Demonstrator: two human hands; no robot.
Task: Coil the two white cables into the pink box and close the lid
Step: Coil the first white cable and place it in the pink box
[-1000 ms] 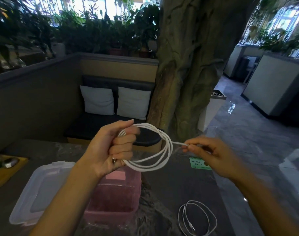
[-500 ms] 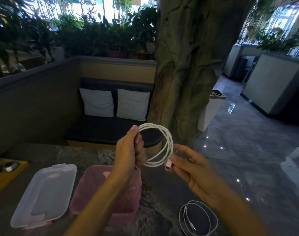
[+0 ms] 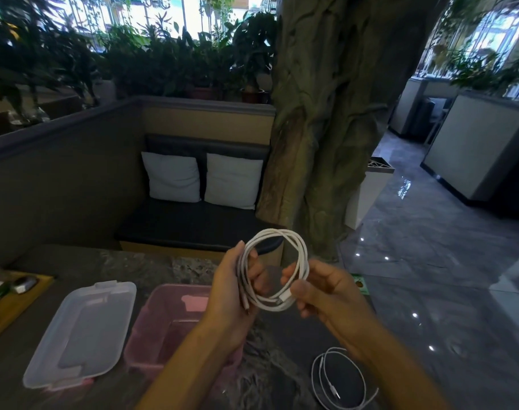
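Note:
A coiled white cable (image 3: 293, 245) hangs in the air above the table, wound into several loops. My left hand (image 3: 231, 285) grips the coil's left side. My right hand (image 3: 326, 288) pinches its lower right, where the plug end lies against the loops. Below my left forearm stands the open pink box (image 3: 154, 318), with nothing visible inside. Its clear lid (image 3: 84, 329) lies flat to the left of it. The second white cable (image 3: 338, 380) lies loosely looped on the table at the lower right, partly behind my right forearm.
The dark marbled table (image 3: 282, 380) ends close to the right, with glossy floor beyond. A yellow tray (image 3: 13, 303) holding small items sits at the left edge. A green card (image 3: 360, 284) lies behind my right hand. A thick tree trunk (image 3: 326, 128) and a cushioned bench stand behind.
My right hand has brought the free plug end in against the coil and closed on it. The coil has dropped slightly lower and both hands are now close together.

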